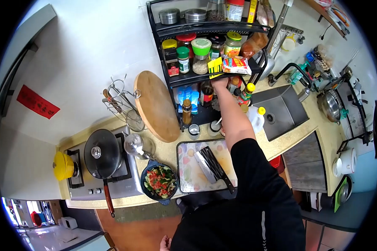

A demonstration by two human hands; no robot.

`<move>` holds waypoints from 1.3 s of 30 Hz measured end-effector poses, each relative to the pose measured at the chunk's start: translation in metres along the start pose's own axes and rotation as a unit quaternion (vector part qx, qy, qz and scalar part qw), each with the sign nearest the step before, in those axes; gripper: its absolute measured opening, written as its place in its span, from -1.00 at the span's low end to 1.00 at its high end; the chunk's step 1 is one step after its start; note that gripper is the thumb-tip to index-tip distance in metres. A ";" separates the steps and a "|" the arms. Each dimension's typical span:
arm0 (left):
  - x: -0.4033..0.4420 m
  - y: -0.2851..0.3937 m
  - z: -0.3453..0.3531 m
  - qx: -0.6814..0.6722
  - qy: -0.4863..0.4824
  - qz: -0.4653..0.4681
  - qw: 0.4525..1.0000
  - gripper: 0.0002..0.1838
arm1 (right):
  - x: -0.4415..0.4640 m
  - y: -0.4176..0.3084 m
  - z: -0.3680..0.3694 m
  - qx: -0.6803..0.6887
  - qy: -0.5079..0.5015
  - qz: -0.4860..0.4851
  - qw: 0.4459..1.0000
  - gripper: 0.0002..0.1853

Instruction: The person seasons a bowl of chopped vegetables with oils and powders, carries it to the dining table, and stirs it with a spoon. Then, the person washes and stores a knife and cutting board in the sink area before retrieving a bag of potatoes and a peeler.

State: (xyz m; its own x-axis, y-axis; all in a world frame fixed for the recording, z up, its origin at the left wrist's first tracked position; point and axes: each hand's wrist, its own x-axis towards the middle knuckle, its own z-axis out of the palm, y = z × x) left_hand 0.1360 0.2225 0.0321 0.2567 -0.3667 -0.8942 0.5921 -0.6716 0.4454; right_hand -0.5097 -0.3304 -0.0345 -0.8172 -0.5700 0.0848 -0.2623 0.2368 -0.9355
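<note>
My right hand (220, 82) reaches into the lower level of the black spice rack (205, 76), beside a dark bottle (206, 94) and several sauce bottles; its fingers are mostly hidden under the shelf edge. My left hand (165, 243) hangs low at the bottom edge of the view, away from the counter, only partly visible. Below my right arm lies a patterned cutting board (188, 173) with a cleaver (206, 166) and a black-handled knife (223, 178). A blue bowl (159, 183) of chopped green and red vegetables stands left of the board.
A lidded pan (101, 154) and a yellow pot (63, 165) sit on the stove (81, 190). Near them are a glass kettle (139, 146) and an upright round wooden board (155, 106). A sink (280, 111) and a white jug (256, 119) are at the right.
</note>
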 end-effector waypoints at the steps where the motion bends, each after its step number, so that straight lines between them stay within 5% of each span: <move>1: -0.008 -0.001 0.006 0.020 0.015 0.015 1.000 -0.66 | 0.005 0.000 0.003 0.106 -0.025 0.013 0.994 -0.42; 2: -0.015 0.000 0.014 0.042 0.029 0.029 0.998 -0.65 | 0.007 -0.007 0.004 0.338 -0.039 0.060 0.938 -0.44; 4: -0.032 0.004 0.032 0.115 0.044 0.054 0.991 -0.63 | 0.002 -0.027 -0.002 0.681 -0.032 0.135 0.719 -0.47; 5: -0.038 0.006 0.033 0.153 0.051 0.066 0.985 -0.62 | 0.005 -0.013 0.004 0.432 -0.026 0.116 0.894 -0.47; 7: -0.018 0.002 0.019 0.063 0.030 0.012 0.998 -0.63 | 0.014 -0.002 0.009 0.218 -0.056 0.138 0.964 -0.55; 8: -0.014 0.001 0.019 0.015 0.018 -0.015 1.000 -0.63 | 0.013 -0.004 0.008 0.276 -0.037 0.140 0.950 -0.58; 11: -0.012 0.003 0.016 0.232 -0.025 0.113 0.966 -0.58 | 0.001 -0.012 0.005 0.444 0.025 0.143 0.884 -0.68; 15: -0.002 0.006 0.014 0.285 -0.080 0.154 0.943 -0.52 | -0.041 -0.065 -0.026 0.483 0.062 0.153 0.860 -0.67; 17: -0.015 0.023 0.031 0.429 -0.078 0.207 0.876 -0.50 | -0.058 -0.064 -0.024 0.414 0.070 0.131 0.898 -0.61; 19: 0.024 0.024 0.014 0.447 -0.106 0.243 0.854 -0.59 | -0.109 -0.081 -0.041 0.133 0.087 0.068 0.985 -0.54; 21: 0.039 0.027 0.012 0.453 -0.124 0.279 0.838 -0.62 | -0.180 -0.099 -0.045 -0.050 0.185 -0.216 0.958 -0.52; 23: 0.033 0.035 0.022 0.454 -0.132 0.313 0.824 -0.61 | -0.225 -0.111 -0.052 -0.139 0.041 -0.322 0.935 -0.50; 27: -0.030 0.061 0.060 0.529 -0.121 0.296 0.786 -0.48 | -0.233 -0.120 -0.039 -0.327 -0.154 -0.284 0.888 -0.51; 31: -0.018 0.056 0.049 0.518 -0.122 0.294 0.794 -0.53 | -0.202 -0.093 -0.017 -0.313 -0.217 -0.251 0.890 -0.67; 39: 0.047 0.017 -0.006 0.433 -0.122 0.305 0.839 -0.62 | -0.158 -0.150 -0.101 -0.430 -0.284 -0.226 0.826 -0.73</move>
State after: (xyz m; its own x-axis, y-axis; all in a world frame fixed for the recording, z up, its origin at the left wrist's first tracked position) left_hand 0.1627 0.1975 -0.0026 0.0840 -0.8627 -0.4988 -0.3966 -0.4881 0.7774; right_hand -0.3934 -0.1963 0.1268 -0.2269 -0.9729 -0.0448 -0.9426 0.2310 -0.2413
